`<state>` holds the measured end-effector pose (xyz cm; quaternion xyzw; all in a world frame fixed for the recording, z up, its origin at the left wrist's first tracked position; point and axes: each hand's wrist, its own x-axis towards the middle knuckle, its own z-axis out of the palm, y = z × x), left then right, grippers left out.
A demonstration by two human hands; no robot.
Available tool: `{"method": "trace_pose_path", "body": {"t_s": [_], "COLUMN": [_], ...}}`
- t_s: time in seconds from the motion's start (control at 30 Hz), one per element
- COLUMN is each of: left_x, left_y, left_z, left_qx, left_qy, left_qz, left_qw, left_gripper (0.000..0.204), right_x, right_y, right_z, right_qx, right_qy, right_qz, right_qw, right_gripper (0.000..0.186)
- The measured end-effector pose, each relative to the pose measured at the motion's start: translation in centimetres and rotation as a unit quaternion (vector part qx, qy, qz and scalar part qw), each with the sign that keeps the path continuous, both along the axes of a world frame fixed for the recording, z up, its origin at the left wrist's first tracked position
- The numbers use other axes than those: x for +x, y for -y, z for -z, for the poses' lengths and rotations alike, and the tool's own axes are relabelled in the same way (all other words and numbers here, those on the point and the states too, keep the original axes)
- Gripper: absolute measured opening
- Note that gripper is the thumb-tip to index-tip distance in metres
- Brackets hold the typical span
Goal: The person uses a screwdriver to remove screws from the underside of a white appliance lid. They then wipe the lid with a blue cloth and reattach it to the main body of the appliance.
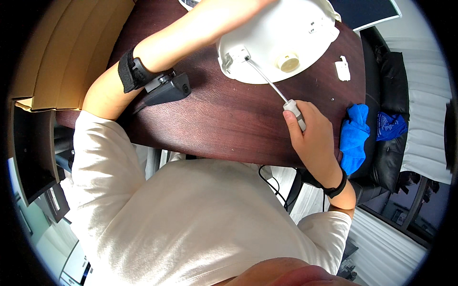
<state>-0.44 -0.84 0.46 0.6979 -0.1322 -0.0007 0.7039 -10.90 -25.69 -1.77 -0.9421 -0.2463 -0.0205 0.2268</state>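
The screwdriver [292, 110] is grasped by the right hand [315, 138]; the left hand, out of view, cannot be told; the far white shell [269, 45] is judged light, stiff, best held by its rim.

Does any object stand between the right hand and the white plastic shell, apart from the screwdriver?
Nothing visible does: the screwdriver in the right hand runs unobstructed to the fitting on the white plastic shell, near its lower-left edge. The loose white piece and the blue cloth lie farther right, out of that line.
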Motion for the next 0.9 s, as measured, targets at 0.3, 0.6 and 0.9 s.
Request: {"method": "trace_pose_path", "body": {"t_s": [0.3,0.6,0.9], "left_x": [-1.1,-0.5,-0.8], "left_y": [0.0,-0.3,-0.3], "left_z": [-1.4,-0.7,-1.1], "left_qx": [0.085,0.068,0.076], "left_qy": [0.033,0.074,0.076], "left_qz": [-0.024,-0.008,-0.015], "left_qw": [0.996,0.995,0.994], "left_gripper": [0.036,0.036,0.035], "right_x": [0.8,0.4,0.4], "right_y": [0.0,-0.1,-0.2], "right_z": [1.9,3.9,3.7], "right_qx": [0.090,0.380,0.300], "right_qy": [-0.155,-0.574,-0.486], "right_qz": [-0.005,0.041,0.045], "right_qw": [0.984,0.724,0.819], "right_gripper": [0.031,0.033,0.031]}}
